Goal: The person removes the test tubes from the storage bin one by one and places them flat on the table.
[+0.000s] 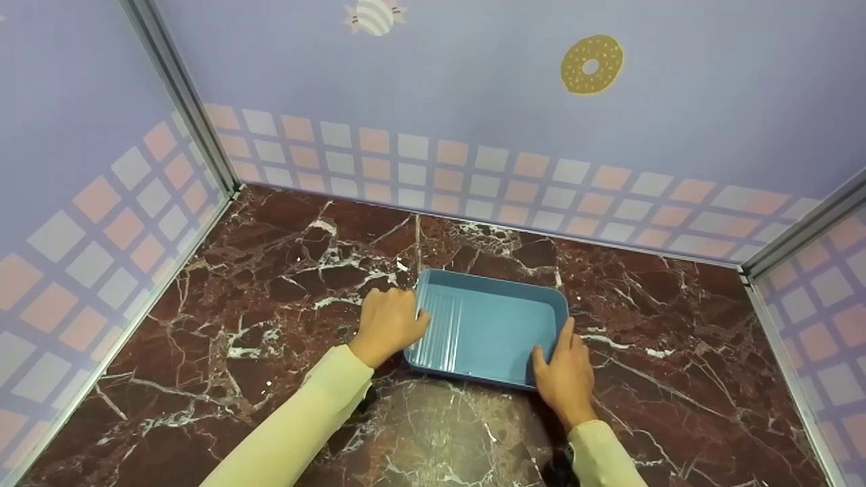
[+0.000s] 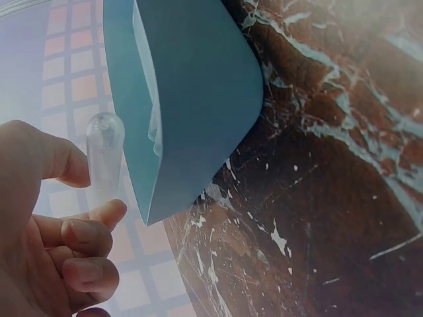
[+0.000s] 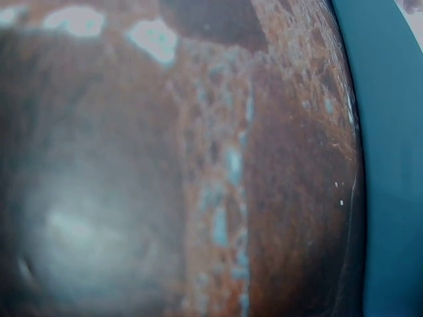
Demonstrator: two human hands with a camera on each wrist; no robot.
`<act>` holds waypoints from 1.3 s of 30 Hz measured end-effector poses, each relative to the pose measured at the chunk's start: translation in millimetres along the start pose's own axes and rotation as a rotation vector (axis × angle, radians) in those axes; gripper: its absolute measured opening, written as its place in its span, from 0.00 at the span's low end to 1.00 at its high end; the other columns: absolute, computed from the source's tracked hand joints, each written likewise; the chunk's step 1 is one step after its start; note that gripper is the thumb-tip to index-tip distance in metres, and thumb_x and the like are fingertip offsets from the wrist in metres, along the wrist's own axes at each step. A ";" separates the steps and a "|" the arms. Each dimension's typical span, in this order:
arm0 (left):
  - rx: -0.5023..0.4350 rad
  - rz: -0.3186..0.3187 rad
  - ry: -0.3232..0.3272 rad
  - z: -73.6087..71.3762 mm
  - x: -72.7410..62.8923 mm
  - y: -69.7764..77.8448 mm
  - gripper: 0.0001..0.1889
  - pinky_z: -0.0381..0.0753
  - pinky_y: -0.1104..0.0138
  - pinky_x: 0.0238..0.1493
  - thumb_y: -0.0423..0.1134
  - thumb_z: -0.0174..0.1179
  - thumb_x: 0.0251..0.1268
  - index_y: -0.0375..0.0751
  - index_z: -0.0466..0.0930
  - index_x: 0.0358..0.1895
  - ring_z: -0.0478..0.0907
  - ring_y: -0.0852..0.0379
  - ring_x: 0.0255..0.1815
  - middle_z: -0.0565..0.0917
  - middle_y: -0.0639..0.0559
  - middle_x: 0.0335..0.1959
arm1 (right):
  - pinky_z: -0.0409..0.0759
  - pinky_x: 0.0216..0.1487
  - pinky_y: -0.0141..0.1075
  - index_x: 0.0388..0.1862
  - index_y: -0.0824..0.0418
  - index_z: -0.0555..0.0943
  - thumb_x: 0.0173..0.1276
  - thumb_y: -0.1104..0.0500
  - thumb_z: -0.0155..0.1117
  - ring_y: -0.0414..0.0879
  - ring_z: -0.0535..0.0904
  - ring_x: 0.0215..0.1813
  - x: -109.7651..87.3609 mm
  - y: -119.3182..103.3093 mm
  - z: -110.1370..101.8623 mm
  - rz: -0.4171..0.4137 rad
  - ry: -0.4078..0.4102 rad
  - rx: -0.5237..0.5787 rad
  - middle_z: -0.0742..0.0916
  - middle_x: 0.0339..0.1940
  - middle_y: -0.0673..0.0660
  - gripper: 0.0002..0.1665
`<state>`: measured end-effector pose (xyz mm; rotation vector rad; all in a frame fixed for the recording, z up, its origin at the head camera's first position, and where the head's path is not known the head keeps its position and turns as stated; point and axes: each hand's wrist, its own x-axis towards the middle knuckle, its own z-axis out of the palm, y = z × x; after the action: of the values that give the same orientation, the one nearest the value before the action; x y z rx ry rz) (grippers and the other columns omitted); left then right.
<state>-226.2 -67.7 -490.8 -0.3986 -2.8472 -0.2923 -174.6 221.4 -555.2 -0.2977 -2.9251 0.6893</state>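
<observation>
A blue rectangular tray (image 1: 511,331) lies on the marble surface, with several clear tubes (image 1: 443,331) side by side along its left end. My left hand (image 1: 392,321) is at the tray's left edge. In the left wrist view, that hand pinches a clear round-ended tube (image 2: 104,152) between thumb and finger, just outside the tray wall (image 2: 205,99). The head view hides this tube behind the hand. On the opposite side, my right hand (image 1: 568,379) grips the tray's right rim near the front corner, thumb inside and fingers outside. The right wrist view has the tray's wall (image 3: 396,172) along its right edge.
Dark red marble with white veins (image 1: 270,291) surrounds the tray. A lilac back panel (image 1: 460,81) with pink and white squares stands behind it, and similar side panels rise at left (image 1: 88,223) and right (image 1: 825,325), joined by metal corner posts (image 1: 183,88).
</observation>
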 end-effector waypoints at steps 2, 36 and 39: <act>0.003 -0.007 -0.012 0.4 0.1 -1.1 0.25 0.54 0.63 0.20 0.47 0.59 0.56 0.50 0.55 0.09 0.60 0.54 0.11 0.62 0.56 0.07 | 0.68 0.60 0.59 0.77 0.70 0.45 0.70 0.48 0.52 0.66 0.66 0.65 0.2 0.2 0.4 0.002 0.001 0.001 0.69 0.66 0.72 0.47; -0.015 -0.036 -0.008 2.6 -5.8 -19.6 0.22 0.54 0.62 0.16 0.43 0.56 0.52 0.50 0.54 0.09 0.57 0.55 0.11 0.62 0.55 0.07 | 0.68 0.60 0.60 0.76 0.70 0.45 0.69 0.49 0.53 0.67 0.66 0.65 1.1 0.8 0.7 0.001 -0.003 0.003 0.69 0.66 0.73 0.48; -0.029 -0.034 0.013 4.4 -6.9 -20.5 0.22 0.55 0.61 0.15 0.42 0.56 0.52 0.50 0.55 0.09 0.58 0.54 0.11 0.64 0.54 0.07 | 0.68 0.59 0.59 0.76 0.70 0.45 0.69 0.49 0.53 0.67 0.66 0.65 0.6 0.5 0.4 -0.001 0.000 0.002 0.69 0.66 0.73 0.47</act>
<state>-226.7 -87.7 -500.2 -0.3532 -2.8423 -0.3411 -175.2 221.8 -555.7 -0.2960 -2.9242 0.6920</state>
